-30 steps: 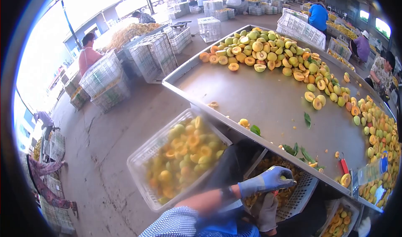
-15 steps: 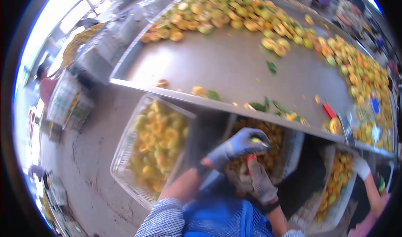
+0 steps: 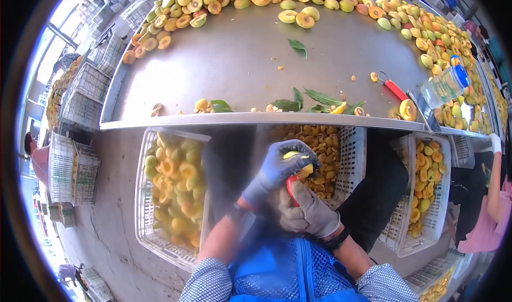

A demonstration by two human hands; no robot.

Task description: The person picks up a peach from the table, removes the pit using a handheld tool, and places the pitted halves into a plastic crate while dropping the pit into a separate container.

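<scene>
Smooth metal tabletop (image 3: 229, 75) with glossy glare, left hand (image 3: 278, 164) gloved in matt blue, right hand (image 3: 313, 212) in rough-looking grey cloth, glossy red plastic-looking handle (image 3: 292, 190), white plastic crate (image 3: 162, 250), clear shiny plastic-looking bottle (image 3: 440, 91), blue mesh cloth vest (image 3: 329, 272), matt concrete-looking floor (image 3: 117, 238)

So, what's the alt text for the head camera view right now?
A gloved left hand holds yellowish fruit close to the gloved right hand, which grips a red handle. Beyond, a metal table bears heaped fruit, much of it halved; fruit-filled crates line its near edge.
</scene>
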